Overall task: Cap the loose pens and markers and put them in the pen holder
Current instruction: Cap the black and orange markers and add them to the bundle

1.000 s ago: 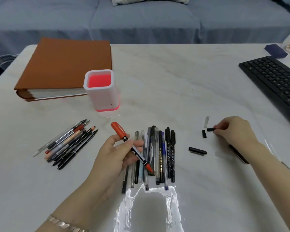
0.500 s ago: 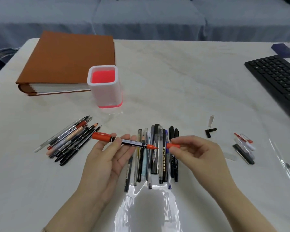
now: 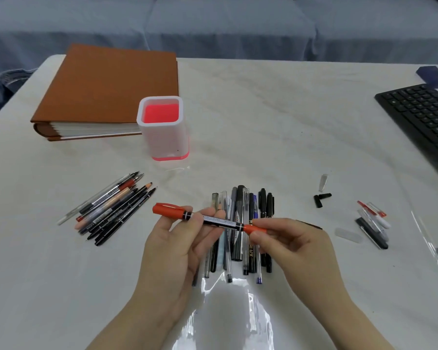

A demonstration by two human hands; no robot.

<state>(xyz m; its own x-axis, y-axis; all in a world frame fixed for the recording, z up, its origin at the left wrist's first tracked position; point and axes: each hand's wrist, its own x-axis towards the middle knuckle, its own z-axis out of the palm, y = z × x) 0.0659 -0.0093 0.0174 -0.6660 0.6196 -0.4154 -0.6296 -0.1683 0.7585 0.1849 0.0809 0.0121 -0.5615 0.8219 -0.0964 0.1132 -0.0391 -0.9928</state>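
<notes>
My left hand [image 3: 180,243] holds a double-ended red marker [image 3: 208,218] level above the table, its big red cap pointing left. My right hand [image 3: 291,242] pinches a small red cap [image 3: 254,229] that sits on the marker's right tip. Under both hands lies a row of several pens [image 3: 240,233]. A second bunch of pens and pencils [image 3: 109,205] lies to the left. The white pen holder [image 3: 162,127] with its red inside stands upright behind them. Loose black caps [image 3: 321,198] and a clear cap [image 3: 323,183] lie to the right.
A thick brown binder [image 3: 106,89] lies at the back left, touching the holder. A black keyboard [image 3: 422,120] fills the right edge, with a dark blue box [image 3: 434,77] behind it. Several more pens and caps [image 3: 372,223] lie at the right. A clear cap [image 3: 348,234] rests beside them.
My right hand left the black caps, brought a small red cap to the marker, and now has it seated on the tip. My left hand turned the marker level.
</notes>
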